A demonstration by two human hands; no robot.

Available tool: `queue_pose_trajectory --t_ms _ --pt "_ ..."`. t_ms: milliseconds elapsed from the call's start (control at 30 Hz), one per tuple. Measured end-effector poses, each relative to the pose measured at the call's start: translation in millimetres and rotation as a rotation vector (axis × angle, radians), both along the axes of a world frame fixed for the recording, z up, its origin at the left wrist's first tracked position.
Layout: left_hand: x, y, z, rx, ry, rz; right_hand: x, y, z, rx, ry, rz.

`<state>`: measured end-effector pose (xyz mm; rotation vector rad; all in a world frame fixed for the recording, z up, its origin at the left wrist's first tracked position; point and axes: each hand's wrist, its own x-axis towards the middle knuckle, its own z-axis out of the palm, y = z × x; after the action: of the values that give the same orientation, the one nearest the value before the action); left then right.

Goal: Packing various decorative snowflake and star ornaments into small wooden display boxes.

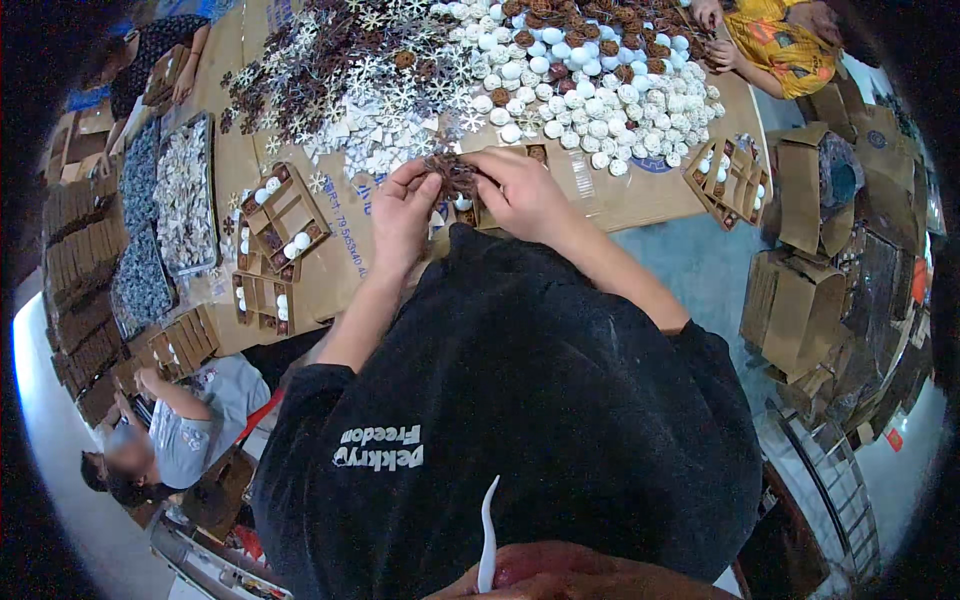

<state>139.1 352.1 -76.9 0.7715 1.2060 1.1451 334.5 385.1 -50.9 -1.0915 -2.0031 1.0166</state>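
My left hand and my right hand meet above a cardboard-covered table, and both pinch a brown snowflake-shaped ornament between the fingertips. Just under the hands lies a brown divided cardboard box, mostly hidden, with a white ball showing in it. Beyond the hands spreads a heap of white and brown snowflake cut-outs and a heap of white and brown balls.
Divided boxes with balls lie left and right. Trays of ornaments and stacked flat boxes line the left. Cardboard cartons stand at right. Other people sit lower left, upper left and top right.
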Motion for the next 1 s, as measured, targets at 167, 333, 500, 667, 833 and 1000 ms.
queue_pose_trajectory --t_ms 167,333,500,667,833,1000 --pt "11 -8 -5 0.015 -0.109 0.114 3 3 4 -0.067 -0.01 0.086" --pt "22 -7 9 -0.081 0.012 0.12 -6 -6 -10 -0.016 0.04 -0.047" --pt "12 1 -12 -0.152 0.023 -0.068 -1 -7 -18 0.015 -0.092 -0.033" --pt "17 -1 -12 -0.02 0.433 -0.165 6 -10 -23 -0.028 -0.175 -0.01" --pt "14 7 4 0.051 0.901 -0.528 17 -15 -38 -0.115 -0.322 0.032" --pt "29 -5 -49 0.028 0.681 -0.476 25 -18 -68 -0.192 -0.302 0.05"
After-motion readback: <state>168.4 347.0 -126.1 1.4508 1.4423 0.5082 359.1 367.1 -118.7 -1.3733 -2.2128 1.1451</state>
